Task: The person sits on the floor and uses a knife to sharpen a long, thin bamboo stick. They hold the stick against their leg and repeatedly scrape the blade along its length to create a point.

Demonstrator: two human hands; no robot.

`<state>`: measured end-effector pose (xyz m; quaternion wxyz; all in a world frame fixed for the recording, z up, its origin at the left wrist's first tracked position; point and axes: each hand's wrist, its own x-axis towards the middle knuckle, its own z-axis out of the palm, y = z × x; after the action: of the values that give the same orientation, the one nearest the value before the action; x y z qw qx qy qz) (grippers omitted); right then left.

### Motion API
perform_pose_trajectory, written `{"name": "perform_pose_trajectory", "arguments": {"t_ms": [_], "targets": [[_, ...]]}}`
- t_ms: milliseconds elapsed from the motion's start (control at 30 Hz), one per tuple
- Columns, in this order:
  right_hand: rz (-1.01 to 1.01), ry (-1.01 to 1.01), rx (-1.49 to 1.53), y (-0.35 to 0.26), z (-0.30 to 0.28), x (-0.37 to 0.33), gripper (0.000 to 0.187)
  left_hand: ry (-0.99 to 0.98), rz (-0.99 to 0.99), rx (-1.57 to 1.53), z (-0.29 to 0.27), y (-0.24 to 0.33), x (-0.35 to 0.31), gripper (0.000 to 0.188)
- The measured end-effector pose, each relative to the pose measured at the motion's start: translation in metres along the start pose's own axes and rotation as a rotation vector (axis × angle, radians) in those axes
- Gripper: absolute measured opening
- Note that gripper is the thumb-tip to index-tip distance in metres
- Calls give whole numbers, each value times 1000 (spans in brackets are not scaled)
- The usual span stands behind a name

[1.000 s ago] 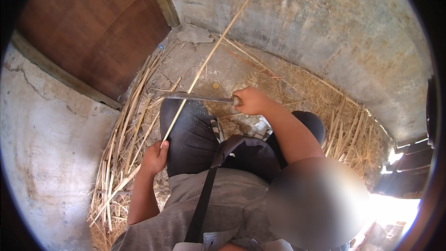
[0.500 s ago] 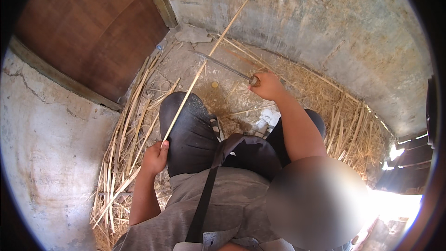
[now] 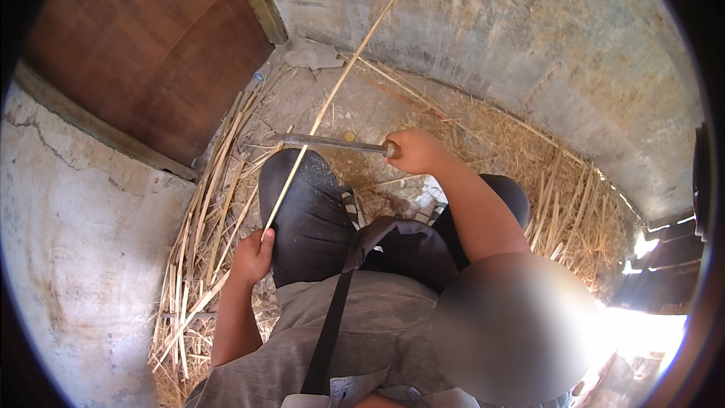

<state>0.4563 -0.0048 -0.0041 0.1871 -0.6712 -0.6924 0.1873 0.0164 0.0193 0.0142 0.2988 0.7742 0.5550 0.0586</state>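
My left hand [image 3: 253, 255] is closed round the near end of a long, thin bamboo strip [image 3: 332, 96], thumb on top. The strip slants up and away to the right, passing over my left knee toward the far wall. In my right hand [image 3: 417, 152] is a long-bladed knife [image 3: 336, 141], gripped by its handle with the blade pointing left. That blade crosses the strip just beyond my knee and appears to touch it.
Split strips [image 3: 198, 234] lie heaped along the left wall. More strips and shavings [image 3: 574, 200] cover the floor at right. A brown door panel [image 3: 151, 53] stands far left, a stained wall [image 3: 513, 38] ahead. A flat stone [image 3: 313, 55] lies in the corner.
The knife has come nearer to me along the strip, from its middle to just past my knee, its blade now lying more level. My left hand has stayed in place.
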Motion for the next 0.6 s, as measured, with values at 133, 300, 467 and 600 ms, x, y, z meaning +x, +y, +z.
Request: {"name": "perform_pose_trajectory", "arguments": {"t_ms": [133,300,467,600], "targets": [[112,57,-5,5,-14,-5,32,8,21,-17,0,1,0,64],[246,114,46,22,-22,-7,36,0,0,5,-1,3,0,64],[212,74,141,15,-12,-6,41,14,2,-34,2,1,0,67],[176,57,135,4,-8,-2,42,18,3,-64,6,-4,0,68]]}}
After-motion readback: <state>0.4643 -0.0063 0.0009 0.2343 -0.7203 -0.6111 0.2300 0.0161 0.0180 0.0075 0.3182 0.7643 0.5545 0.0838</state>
